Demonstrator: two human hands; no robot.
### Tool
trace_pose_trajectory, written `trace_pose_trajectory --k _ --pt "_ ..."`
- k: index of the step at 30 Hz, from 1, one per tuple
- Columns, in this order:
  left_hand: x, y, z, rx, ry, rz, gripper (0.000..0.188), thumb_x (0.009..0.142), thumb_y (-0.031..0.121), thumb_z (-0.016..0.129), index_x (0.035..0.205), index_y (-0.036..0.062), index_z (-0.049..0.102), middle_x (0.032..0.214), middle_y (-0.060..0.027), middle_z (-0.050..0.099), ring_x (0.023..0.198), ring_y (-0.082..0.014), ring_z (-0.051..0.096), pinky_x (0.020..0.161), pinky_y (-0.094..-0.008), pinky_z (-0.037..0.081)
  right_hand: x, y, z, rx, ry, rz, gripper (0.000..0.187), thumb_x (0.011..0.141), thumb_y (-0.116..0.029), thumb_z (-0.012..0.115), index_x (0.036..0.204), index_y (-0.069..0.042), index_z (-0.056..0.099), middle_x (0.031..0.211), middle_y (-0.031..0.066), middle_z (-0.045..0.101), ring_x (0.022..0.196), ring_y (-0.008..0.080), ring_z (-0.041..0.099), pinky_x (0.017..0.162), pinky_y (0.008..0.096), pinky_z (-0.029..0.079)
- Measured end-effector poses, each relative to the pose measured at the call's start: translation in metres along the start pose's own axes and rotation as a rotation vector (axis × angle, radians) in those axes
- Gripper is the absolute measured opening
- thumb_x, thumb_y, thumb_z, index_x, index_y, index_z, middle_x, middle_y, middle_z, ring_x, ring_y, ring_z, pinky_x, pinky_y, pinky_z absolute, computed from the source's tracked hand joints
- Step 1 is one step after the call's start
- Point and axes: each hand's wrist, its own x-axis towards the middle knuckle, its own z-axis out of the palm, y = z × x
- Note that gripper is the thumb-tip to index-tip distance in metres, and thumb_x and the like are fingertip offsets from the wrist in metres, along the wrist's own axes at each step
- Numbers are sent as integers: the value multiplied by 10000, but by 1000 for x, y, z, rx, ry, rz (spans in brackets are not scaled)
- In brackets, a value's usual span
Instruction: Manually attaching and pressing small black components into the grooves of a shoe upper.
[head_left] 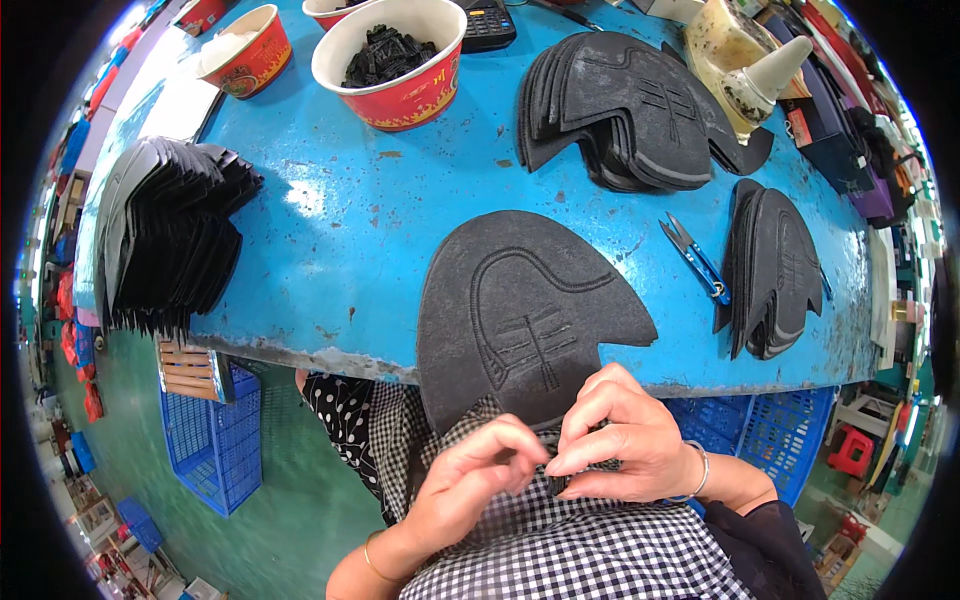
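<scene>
Over my lap, just off the table's front edge, my right hand [630, 440] pinches a small black piece [558, 485] between thumb and fingers. My left hand [480, 472] is beside it, its fingers curled together close to that piece; whether they hold anything is hidden. A dark grey, curved flat panel [540, 270] with a stitched line and raised bars lies beyond my hands, its near end overhanging the edge. To its right rests a pair of blue thread snips [698, 258]. Further right is a small stack of similar grey panels [775, 270].
A larger stack of grey panels [620, 110] lies at the back, near a stained cream container with a nozzle [745, 75]. A red paper tub [405, 105] holds black pieces. Thin black sheets [170, 235] stand bunched at left. Blue crates [212, 440] are below the table.
</scene>
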Motion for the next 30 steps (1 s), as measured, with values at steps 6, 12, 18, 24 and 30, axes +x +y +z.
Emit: trace_pose_trajectory --k 6,12,18,24,30 --pt "3 5 10 409 81 145 290 806 -38 760 1086 8 703 1039 -74 658 921 -123 627 768 -247 499 8 -3 -4 16 -61 24 424 696 -134 858 1099 -109 731 993 23 664 883 190 601 745 331 467" --pt "6 14 19 914 199 370 272 726 -4 827 977 36 731 900 -94 712 675 -127 639 533 -241 488 14 -10 -11 -106 -43 -39 234 738 -139 843 944 -96 741 819 6 659 728 165 603 648 297 440" --pt "7 19 23 1265 235 558 280 705 -2 815 967 41 728 903 -109 710 736 -183 687 585 -276 542 21 -16 -12 -234 -85 -30 195 767 -112 817 943 -89 737 829 9 658 739 167 606 654 304 439" --pt "6 24 19 979 212 322 271 768 5 783 1030 46 729 933 -97 721 725 -151 686 559 -256 520 20 -7 -12 44 -94 134 156 784 -64 789 926 -64 724 844 43 687 752 192 636 673 321 456" --pt "9 25 14 891 219 295 237 789 14 769 1018 63 731 932 -79 733 614 -100 622 483 -225 446 27 -8 -14 12 -91 118 141 786 -52 783 914 -70 726 849 29 697 747 179 638 665 312 448"
